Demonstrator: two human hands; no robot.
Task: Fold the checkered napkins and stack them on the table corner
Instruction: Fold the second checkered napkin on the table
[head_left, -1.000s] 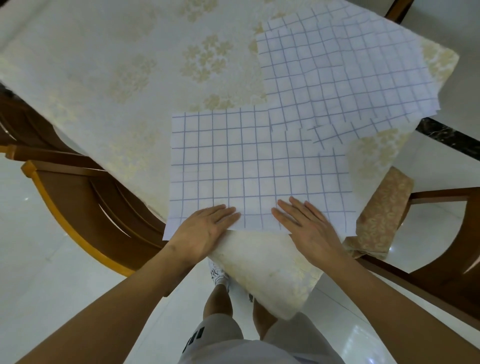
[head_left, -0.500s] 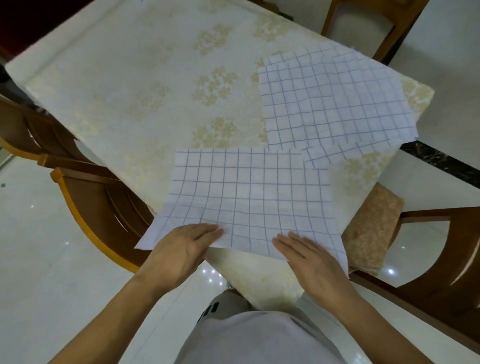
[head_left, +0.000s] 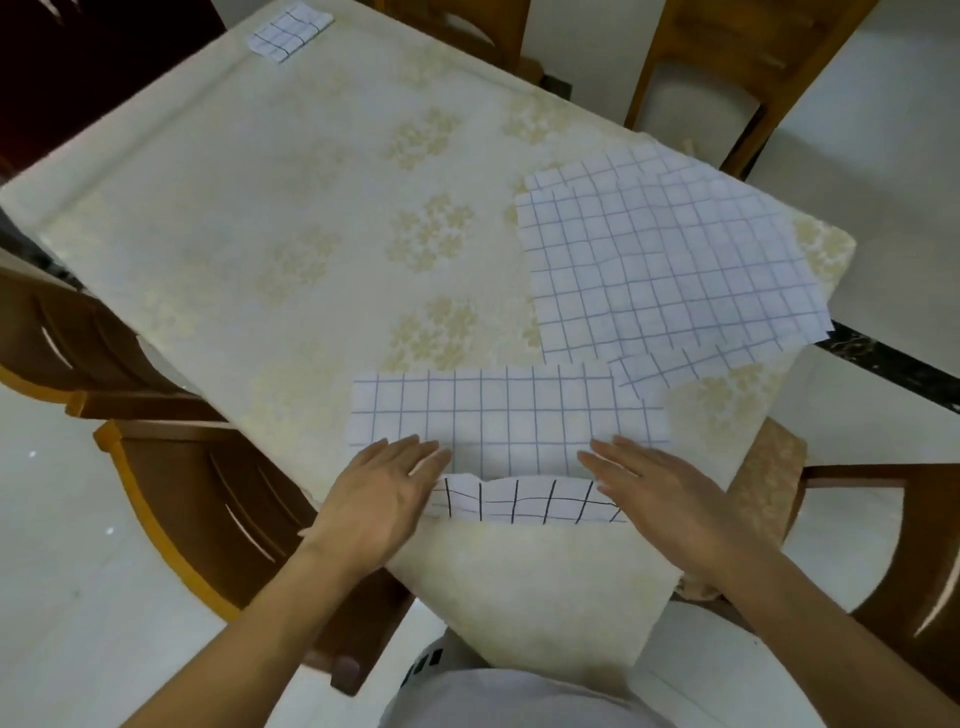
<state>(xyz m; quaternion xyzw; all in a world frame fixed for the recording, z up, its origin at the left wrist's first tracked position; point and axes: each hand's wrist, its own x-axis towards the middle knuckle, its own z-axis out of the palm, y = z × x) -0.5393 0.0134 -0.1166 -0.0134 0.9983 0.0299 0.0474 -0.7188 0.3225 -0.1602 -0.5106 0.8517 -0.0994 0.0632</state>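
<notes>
A white napkin with a blue grid (head_left: 509, 415) lies folded in half at the near edge of the table, its lower layer sticking out toward me with darker lines. My left hand (head_left: 379, 499) rests flat on its near left part and my right hand (head_left: 654, 493) rests flat on its near right part, fingers straight. A loose pile of unfolded checkered napkins (head_left: 670, 260) lies at the right side of the table. A small folded checkered napkin (head_left: 288, 31) sits on the far left corner.
The table (head_left: 291, 208) wears a cream cloth with pale floral patches that hangs over the near edge. Wooden chairs stand at the left (head_left: 182, 499), at the right (head_left: 909, 571) and at the far side (head_left: 727, 57). A shiny white tiled floor surrounds the table.
The napkin lay open one second ago, then its near edge was lifted and brought over; now it is folded in half with both hands flat on it. The camera has tilted up.
</notes>
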